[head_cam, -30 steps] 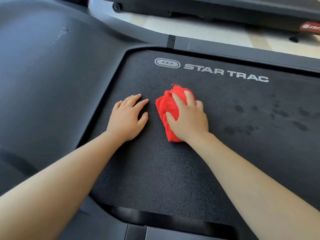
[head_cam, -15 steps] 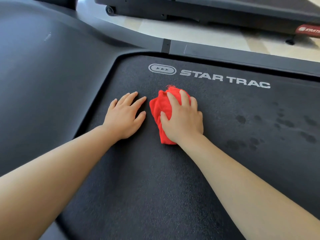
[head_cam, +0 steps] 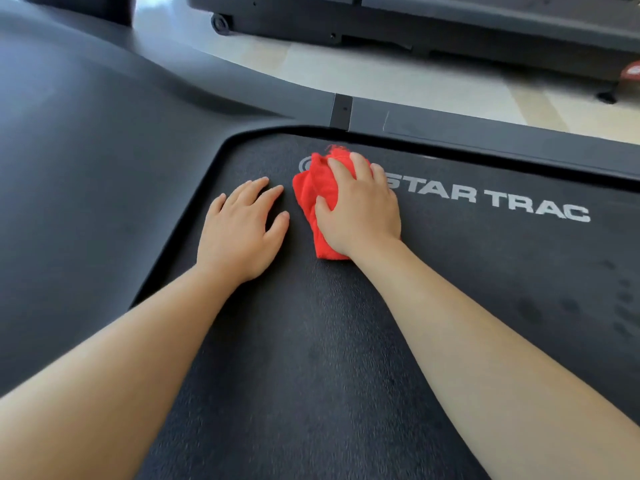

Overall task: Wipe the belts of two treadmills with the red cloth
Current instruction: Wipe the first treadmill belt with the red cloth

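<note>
A bunched red cloth [head_cam: 317, 192] lies on the black textured treadmill belt [head_cam: 311, 358], over the logo at the start of the white STAR TRAC lettering [head_cam: 498, 200]. My right hand [head_cam: 360, 209] presses down on the cloth, fingers curled over its top. Just left of it, my left hand [head_cam: 242, 230] rests flat on the belt with fingers apart and nothing in it. A second treadmill [head_cam: 433, 19] stands across the floor at the top.
The grey motor cover [head_cam: 86, 150] rises to the left of the belt. A grey side rail [head_cam: 485, 133] runs along the belt's far edge. Dark damp spots [head_cam: 571, 303] mark the belt at the right. Pale floor [head_cam: 346, 74] separates the two machines.
My right hand has pushed the red cloth forward toward the belt's far edge, now covering the logo. The left hand has stayed flat beside it. The camera has moved closer.
</note>
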{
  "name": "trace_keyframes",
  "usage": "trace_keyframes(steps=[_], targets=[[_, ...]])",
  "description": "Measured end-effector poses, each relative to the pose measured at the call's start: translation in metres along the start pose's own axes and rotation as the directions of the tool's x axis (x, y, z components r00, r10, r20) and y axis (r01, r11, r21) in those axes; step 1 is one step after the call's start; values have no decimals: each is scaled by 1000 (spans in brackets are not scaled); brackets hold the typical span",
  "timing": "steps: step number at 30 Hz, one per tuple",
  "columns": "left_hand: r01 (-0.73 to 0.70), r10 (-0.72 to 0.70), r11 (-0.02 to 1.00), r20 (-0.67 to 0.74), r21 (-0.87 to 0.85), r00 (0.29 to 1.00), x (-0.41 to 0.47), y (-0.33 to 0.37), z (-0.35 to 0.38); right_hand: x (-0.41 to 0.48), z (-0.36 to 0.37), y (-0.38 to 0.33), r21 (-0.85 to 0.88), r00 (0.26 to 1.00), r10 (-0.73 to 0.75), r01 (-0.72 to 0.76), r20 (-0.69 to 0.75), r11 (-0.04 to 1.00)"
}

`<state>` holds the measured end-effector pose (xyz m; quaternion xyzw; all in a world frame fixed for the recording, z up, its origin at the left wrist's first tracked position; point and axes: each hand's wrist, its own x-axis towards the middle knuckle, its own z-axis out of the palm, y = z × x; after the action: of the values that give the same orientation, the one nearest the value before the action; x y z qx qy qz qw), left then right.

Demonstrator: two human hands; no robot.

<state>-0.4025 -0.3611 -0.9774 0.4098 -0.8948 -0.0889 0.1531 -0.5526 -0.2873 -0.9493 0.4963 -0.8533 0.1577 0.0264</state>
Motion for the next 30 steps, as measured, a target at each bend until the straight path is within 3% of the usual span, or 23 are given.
trace_keyframes(steps=[13,20,26,30], targets=[[-5,5,1000,-4,14,1000,-1,1,2,45,-1,2,26,990,4,-8,143,1000],[6,-6,1000,-4,26,1000,3,0,0,-43,-23,31,26,992,-27,24,122,999],[66,-69,997,75,39,995,-28,21,-5,-158,-49,49,12,997,-14,13,74,1000],[-55,46,997,137,62,990,-87,51,-7,-207,-57,53,17,998,-15,14,64,1000]])
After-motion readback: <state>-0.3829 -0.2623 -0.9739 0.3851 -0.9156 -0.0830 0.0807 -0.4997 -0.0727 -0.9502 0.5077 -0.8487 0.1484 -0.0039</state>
